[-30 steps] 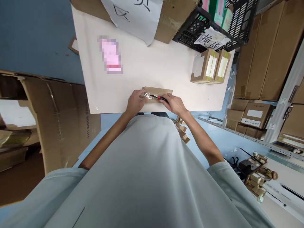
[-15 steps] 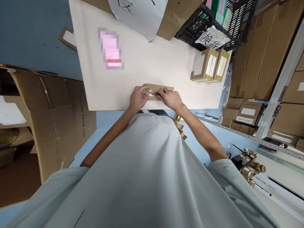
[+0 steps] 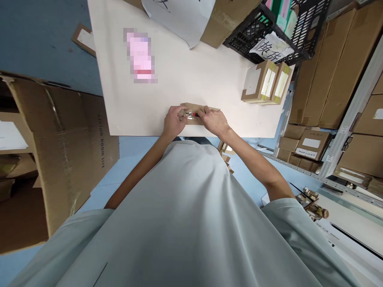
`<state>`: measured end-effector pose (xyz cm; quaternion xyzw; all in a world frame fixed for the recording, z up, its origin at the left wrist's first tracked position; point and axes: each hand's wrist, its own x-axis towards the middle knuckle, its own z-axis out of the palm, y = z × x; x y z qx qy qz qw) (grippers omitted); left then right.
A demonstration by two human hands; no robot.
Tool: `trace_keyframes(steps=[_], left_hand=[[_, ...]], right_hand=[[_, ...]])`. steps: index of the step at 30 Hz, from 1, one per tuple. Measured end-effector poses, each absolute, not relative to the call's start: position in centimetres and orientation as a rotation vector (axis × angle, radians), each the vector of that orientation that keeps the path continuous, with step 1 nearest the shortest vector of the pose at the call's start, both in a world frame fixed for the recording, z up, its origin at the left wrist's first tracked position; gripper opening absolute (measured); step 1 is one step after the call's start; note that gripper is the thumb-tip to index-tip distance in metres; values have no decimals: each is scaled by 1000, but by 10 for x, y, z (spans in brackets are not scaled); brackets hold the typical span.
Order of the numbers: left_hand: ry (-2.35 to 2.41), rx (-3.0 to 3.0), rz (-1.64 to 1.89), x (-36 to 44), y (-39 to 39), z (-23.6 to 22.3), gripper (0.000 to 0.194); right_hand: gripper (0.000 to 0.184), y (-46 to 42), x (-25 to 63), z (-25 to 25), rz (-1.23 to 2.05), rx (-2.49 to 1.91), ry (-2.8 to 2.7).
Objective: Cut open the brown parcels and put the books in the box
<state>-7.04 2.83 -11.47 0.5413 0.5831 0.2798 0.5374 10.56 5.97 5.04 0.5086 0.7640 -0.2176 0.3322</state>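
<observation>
From where I stand, I see a person in a pale grey-green shirt at the near edge of a white worktop (image 3: pixel 173 75). The small cardboard box (image 3: pixel 194 121) lies on this worktop, close to the edge, between the two hands. The left hand (image 3: pixel 174 120) is at the left end of the box; its grip is closed there, with thumb and fingers pinching this end. The right hand (image 3: pixel 216 121) has its grip pressed together around a red and black tool (image 3: pixel 196 114), and the tool points to the left, over the shiny clear tape (image 3: pixel 188 114) on the box. Whether its tip touches the tape, I cannot tell. Farther on the worktop, to the left, there is a pink item (image 3: pixel 140 56), which is blurred. To the right, two taped cartons (image 3: pixel 256 86) stand side by side, just before a black crate (image 3: pixel 247 40).
</observation>
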Motion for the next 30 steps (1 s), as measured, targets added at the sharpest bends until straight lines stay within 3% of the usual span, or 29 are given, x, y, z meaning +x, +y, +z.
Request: trace_keyframes(steps=[4, 12, 20, 30], left_hand=[[1407, 1277, 668, -68, 28, -115, 40], [1430, 1263, 638, -72, 28, -108, 38], [1501, 1280, 612, -71, 28, -99, 39], [1654, 1265, 598, -62, 23, -83, 44]], right_hand=[[47, 65, 100, 54, -535, 1358, 1959], [55, 64, 107, 46, -525, 1359, 2010], [42, 48, 190, 59, -525, 1444, 1857], [47, 35, 253, 44, -576, 1408, 1908]])
